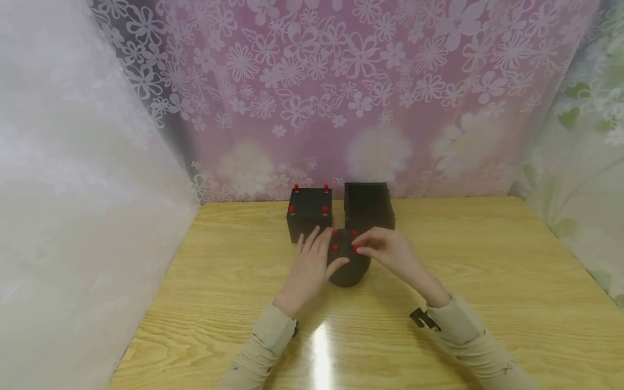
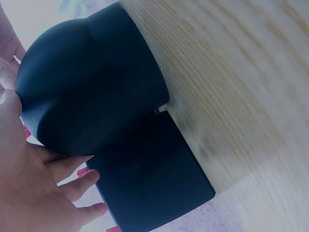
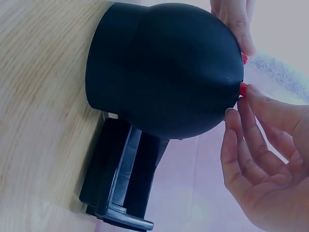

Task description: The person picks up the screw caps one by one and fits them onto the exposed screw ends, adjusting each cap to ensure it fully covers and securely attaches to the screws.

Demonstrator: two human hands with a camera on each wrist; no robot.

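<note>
A black dome-shaped block (image 1: pixel 347 275), with several red pegs on its top, stands on the table between the hands. My right hand (image 1: pixel 402 260) pinches one red peg (image 3: pixel 243 90) between thumb and fingertips at the dome's top; the other fingers are loosely bent. From the other side, my left hand (image 1: pixel 307 268) rests against the dome, thumb and forefinger spread and fairly straight. In the left wrist view its remaining fingers (image 2: pixel 79 187) reach toward the square black box (image 2: pixel 152 176) behind.
That square box carries red pegs (image 1: pixel 325 210) near its top corners. Beside it, behind the dome, stands an open-topped black box (image 1: pixel 369 203). Both are toward the back of the wood-grain table (image 1: pixel 219 271), near a flowered pink curtain (image 1: pixel 312 81).
</note>
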